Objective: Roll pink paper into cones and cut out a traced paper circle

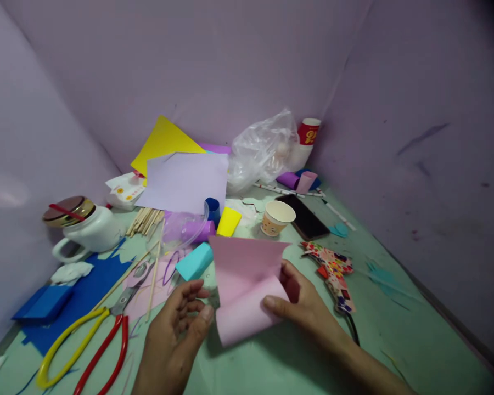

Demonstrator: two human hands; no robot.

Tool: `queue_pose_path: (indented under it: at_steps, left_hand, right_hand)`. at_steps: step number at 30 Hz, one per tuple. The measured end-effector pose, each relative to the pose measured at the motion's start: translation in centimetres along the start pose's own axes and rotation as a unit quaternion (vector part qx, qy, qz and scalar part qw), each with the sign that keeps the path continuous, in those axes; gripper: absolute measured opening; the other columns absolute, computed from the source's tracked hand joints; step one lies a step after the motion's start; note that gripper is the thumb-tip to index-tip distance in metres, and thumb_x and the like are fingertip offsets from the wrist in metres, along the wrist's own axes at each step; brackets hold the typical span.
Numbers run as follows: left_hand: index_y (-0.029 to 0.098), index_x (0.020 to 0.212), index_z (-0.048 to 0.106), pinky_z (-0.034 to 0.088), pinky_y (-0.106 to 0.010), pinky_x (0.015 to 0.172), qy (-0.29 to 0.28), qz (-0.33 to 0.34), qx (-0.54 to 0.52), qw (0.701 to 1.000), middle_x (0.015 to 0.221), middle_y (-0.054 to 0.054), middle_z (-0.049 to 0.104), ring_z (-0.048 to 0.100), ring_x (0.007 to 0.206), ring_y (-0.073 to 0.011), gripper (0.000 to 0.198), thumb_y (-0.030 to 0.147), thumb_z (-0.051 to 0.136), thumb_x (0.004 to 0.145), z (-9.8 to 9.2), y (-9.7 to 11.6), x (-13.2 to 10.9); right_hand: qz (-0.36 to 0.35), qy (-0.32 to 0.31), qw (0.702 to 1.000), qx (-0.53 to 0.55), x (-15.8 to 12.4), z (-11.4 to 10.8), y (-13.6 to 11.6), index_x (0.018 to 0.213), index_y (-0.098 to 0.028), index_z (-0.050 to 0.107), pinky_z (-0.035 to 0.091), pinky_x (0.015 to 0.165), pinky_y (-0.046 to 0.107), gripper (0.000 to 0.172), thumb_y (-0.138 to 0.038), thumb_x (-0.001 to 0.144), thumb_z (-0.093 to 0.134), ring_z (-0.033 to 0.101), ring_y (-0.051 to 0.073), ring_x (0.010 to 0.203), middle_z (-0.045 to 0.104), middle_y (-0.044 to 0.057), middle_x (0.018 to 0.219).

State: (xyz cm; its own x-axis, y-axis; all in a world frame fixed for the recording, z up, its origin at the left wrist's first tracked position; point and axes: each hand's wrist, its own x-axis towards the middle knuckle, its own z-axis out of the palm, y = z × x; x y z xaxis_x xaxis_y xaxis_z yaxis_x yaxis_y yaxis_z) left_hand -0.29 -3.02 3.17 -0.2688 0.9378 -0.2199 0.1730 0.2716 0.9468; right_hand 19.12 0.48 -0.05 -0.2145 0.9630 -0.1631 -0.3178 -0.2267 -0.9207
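Observation:
A sheet of pink paper [247, 263], its near part curled into a loose roll, is held up over the table. My right hand [298, 299] pinches it at the right side, thumb on the rolled part and fingers behind. Just off the roll's left end is my left hand [183, 323], fingers loosely curled and apart, with nothing between them. Beyond the sheet stand a small paper cup [277, 218], a yellow paper roll [229, 221] and a light blue paper piece [195, 262]. Scissors [119, 312] with yellow and red handles lie left of my left hand.
A glue gun [331, 269] with a patterned cover and black cord lies to the right, near a dark phone [304, 216]. At the left are a white mug [93, 230] and blue paper [82, 302]. Coloured sheets [185, 181] and a clear plastic bag [261, 148] sit at the back.

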Motion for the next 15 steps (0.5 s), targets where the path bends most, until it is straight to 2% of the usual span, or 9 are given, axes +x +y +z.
queue_pose_path:
  at_steps: [4, 6, 8, 10, 13, 15]
  left_hand:
    - [0.014, 0.11, 0.055, 0.049, -0.031, 0.075, -0.133, -0.062, -0.065, 0.987, 0.102, -0.009, 0.067, 0.062, 0.087, -0.0228, 0.053, 0.043, 0.069, 0.068, 1.0, -0.5, 0.6]
    - [0.014, 0.108, 0.058, 0.048, -0.032, 0.076, -0.162, -0.106, -0.09, 0.977, 0.098, -0.008, 0.068, 0.062, 0.082, -0.021, 0.046, 0.041, 0.066, 0.071, 1.5, -1.0, 0.8]
    - [0.013, 0.1, 0.063, 0.047, -0.03, 0.073, -0.148, -0.142, -0.104, 0.973, 0.088, -0.005, 0.069, 0.061, 0.077, -0.0197, 0.037, 0.038, 0.064, 0.074, 1.9, -1.5, 1.0]
    - [0.015, 0.09, 0.065, 0.045, -0.027, 0.068, -0.133, -0.163, -0.132, 0.969, 0.077, -0.002, 0.068, 0.059, 0.071, -0.018, 0.029, 0.037, 0.066, 0.072, 2.1, -1.8, 1.1]
    - [0.015, 0.074, 0.065, 0.041, -0.023, 0.058, -0.126, -0.168, -0.181, 0.961, 0.064, 0.002, 0.061, 0.053, 0.06, -0.0136, 0.022, 0.036, 0.071, 0.068, 2.1, -2.1, 1.3]
    - [0.016, 0.07, 0.064, 0.04, -0.022, 0.056, -0.114, -0.165, -0.198, 0.959, 0.064, 0.002, 0.06, 0.051, 0.06, -0.0126, 0.023, 0.036, 0.073, 0.066, 1.9, -2.2, 1.5]
  right_hand:
    - [-0.011, -0.02, 0.996, -0.086, -0.7, 0.0, -0.2, 0.121, -0.019, 0.048, 0.046, 0.081, 0.036, 0.071, -0.023, 0.057, 0.079, 0.056, 0.027, 0.097, 0.06, 0.01, 0.111]
    - [0.002, -0.031, 0.995, -0.1, -1.0, 0.1, -0.3, 0.128, -0.021, 0.043, 0.046, 0.081, 0.035, 0.079, -0.024, 0.057, 0.079, 0.056, 0.027, 0.099, 0.057, 0.01, 0.118]
    - [0.012, -0.045, 0.994, -0.095, -1.2, 0.1, -0.4, 0.132, -0.023, 0.039, 0.046, 0.081, 0.035, 0.086, -0.028, 0.057, 0.08, 0.056, 0.027, 0.1, 0.054, 0.01, 0.123]
    - [0.0, -0.065, 0.996, -0.065, -1.1, 0.0, -0.5, 0.131, -0.021, 0.042, 0.045, 0.082, 0.035, 0.084, -0.035, 0.057, 0.08, 0.054, 0.028, 0.103, 0.054, 0.011, 0.124]
    - [-0.009, -0.087, 0.996, 0.019, -0.7, -0.3, -0.7, 0.123, -0.018, 0.052, 0.043, 0.085, 0.035, 0.059, -0.046, 0.073, 0.065, 0.055, 0.027, 0.104, 0.058, 0.011, 0.118]
    - [0.024, -0.081, 0.994, 0.065, -0.3, -0.5, -0.6, 0.117, -0.017, 0.058, 0.044, 0.079, 0.033, 0.044, -0.039, 0.079, 0.058, 0.059, 0.023, 0.095, 0.063, 0.009, 0.109]
